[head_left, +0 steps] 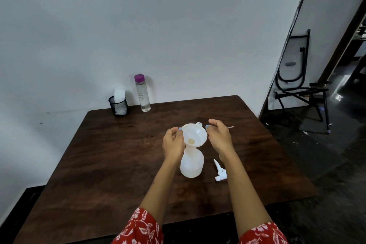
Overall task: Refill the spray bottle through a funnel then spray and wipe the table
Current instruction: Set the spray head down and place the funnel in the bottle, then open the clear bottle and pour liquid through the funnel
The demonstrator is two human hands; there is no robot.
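Observation:
A white translucent spray bottle point(192, 164) stands uncapped in the middle of the dark wooden table point(118, 154). A white funnel point(195, 134) sits in its neck. My left hand point(173, 142) pinches the funnel's left rim, and my right hand point(218, 136) pinches its right rim. The white trigger spray head point(220, 171) lies on the table just right of the bottle, partly under my right forearm. A clear water bottle with a purple cap point(142, 94) stands upright at the table's back edge.
A black mesh cup point(118, 106) holding a white cloth stands left of the water bottle by the wall. A thin white tube tip point(230, 127) shows beyond my right hand. A folded black chair point(301, 89) leans at the right, off the table.

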